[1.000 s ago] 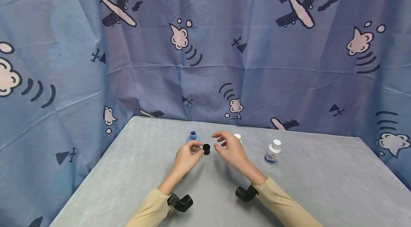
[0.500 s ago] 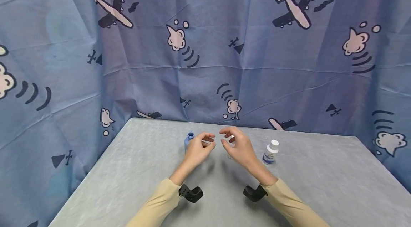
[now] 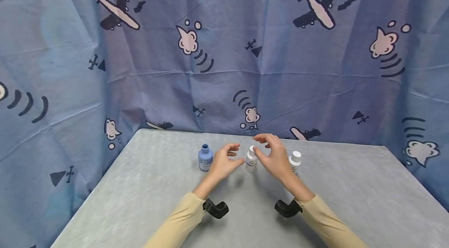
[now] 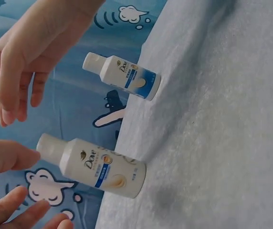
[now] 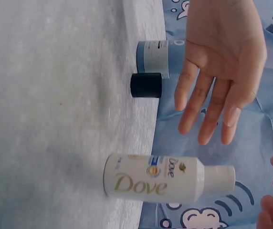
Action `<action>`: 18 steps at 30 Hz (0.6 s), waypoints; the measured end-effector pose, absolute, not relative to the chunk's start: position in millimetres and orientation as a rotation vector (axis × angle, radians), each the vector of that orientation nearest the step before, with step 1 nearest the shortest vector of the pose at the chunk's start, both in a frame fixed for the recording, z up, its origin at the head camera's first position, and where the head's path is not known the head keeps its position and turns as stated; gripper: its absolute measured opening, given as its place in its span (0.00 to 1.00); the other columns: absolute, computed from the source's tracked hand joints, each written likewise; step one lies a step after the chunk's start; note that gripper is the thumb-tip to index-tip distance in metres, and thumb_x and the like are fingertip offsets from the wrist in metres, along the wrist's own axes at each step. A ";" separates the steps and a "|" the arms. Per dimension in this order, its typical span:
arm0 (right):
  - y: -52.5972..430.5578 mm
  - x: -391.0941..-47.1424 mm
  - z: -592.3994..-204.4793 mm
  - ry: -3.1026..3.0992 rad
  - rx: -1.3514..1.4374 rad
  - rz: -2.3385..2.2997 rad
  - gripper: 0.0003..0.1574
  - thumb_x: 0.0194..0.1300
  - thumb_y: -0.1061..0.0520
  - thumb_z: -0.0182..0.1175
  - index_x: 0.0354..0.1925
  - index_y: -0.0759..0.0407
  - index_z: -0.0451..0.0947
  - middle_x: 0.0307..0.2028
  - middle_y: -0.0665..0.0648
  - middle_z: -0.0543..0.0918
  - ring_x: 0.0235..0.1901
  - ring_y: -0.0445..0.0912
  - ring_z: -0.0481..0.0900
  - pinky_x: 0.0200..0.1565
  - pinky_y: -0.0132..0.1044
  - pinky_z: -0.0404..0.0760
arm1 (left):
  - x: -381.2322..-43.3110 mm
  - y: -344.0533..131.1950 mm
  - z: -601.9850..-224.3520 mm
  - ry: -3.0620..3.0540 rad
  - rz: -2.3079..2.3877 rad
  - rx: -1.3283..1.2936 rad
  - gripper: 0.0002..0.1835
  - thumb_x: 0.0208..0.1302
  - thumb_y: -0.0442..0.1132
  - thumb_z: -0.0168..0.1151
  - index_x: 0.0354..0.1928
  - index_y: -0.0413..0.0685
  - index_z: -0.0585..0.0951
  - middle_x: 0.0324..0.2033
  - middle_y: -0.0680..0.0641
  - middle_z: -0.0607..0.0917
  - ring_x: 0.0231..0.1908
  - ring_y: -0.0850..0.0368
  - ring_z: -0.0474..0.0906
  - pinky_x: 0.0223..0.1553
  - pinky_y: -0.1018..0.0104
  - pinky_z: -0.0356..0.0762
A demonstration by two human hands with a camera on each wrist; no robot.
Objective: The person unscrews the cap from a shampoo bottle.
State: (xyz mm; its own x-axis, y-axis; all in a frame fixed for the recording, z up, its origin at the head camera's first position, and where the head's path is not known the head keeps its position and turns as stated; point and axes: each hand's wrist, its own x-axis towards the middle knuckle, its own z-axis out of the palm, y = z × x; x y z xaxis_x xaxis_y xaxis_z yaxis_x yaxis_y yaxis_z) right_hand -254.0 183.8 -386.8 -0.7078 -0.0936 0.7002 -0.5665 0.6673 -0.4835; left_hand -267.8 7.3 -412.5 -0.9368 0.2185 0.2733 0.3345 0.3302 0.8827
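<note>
A small white Dove bottle (image 3: 251, 164) with a white cap (image 5: 220, 180) stands upright between the two hands. My left hand (image 3: 223, 162) is to its left, fingers bent loosely and holding nothing; in the left wrist view its thumb overlaps the cap's edge. To the bottle's right, my right hand (image 3: 277, 158) arches with fingers and thumb apart, the thumb beside the cap in the head view. A blue bottle (image 3: 205, 160) without its cap stands left of the left hand. The black cap (image 5: 146, 85) rests on the table near it, hidden in the head view.
A second white bottle with a blue-based label (image 4: 129, 78) stands behind the right hand, its cap (image 3: 296, 155) on. The grey table (image 3: 140, 193) ends at a blue curtain (image 3: 224, 45) with airplane prints. Each wrist bears a black camera mount (image 3: 216, 209).
Both hands have moved right, away from the blue bottle and black cap to either side of the middle white bottle. The blue bottle now shows more fully.
</note>
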 end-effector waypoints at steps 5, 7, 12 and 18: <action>193.4 -253.5 -387.5 -2.248 0.459 0.954 0.18 0.55 0.67 0.65 0.46 0.62 0.78 0.42 0.58 0.83 0.40 0.49 0.77 0.40 0.46 0.77 | -270.8 14.4 -415.9 -2.471 -1.726 -0.546 0.29 0.52 0.36 0.70 0.58 0.39 0.76 0.54 0.37 0.81 0.53 0.40 0.79 0.52 0.53 0.79; 196.8 -253.2 -388.3 -2.272 0.437 0.964 0.18 0.56 0.66 0.65 0.47 0.61 0.78 0.43 0.59 0.83 0.41 0.50 0.78 0.40 0.46 0.78 | -272.1 17.8 -417.5 -2.479 -1.730 -0.558 0.30 0.51 0.36 0.71 0.58 0.38 0.75 0.55 0.37 0.80 0.54 0.39 0.78 0.53 0.52 0.78; 203.6 -252.6 -390.7 -2.341 0.383 1.043 0.20 0.58 0.66 0.65 0.49 0.63 0.76 0.45 0.62 0.82 0.43 0.55 0.80 0.43 0.51 0.80 | -275.6 26.1 -425.2 -2.481 -1.746 -0.573 0.33 0.49 0.38 0.73 0.59 0.37 0.74 0.55 0.34 0.79 0.54 0.37 0.78 0.53 0.49 0.77; 208.9 -252.8 -396.6 -2.416 0.329 1.161 0.22 0.59 0.66 0.64 0.52 0.64 0.74 0.48 0.65 0.81 0.45 0.59 0.80 0.47 0.53 0.79 | -277.9 32.8 -435.7 -2.467 -1.754 -0.547 0.32 0.47 0.36 0.74 0.57 0.37 0.75 0.52 0.35 0.81 0.50 0.38 0.80 0.53 0.49 0.77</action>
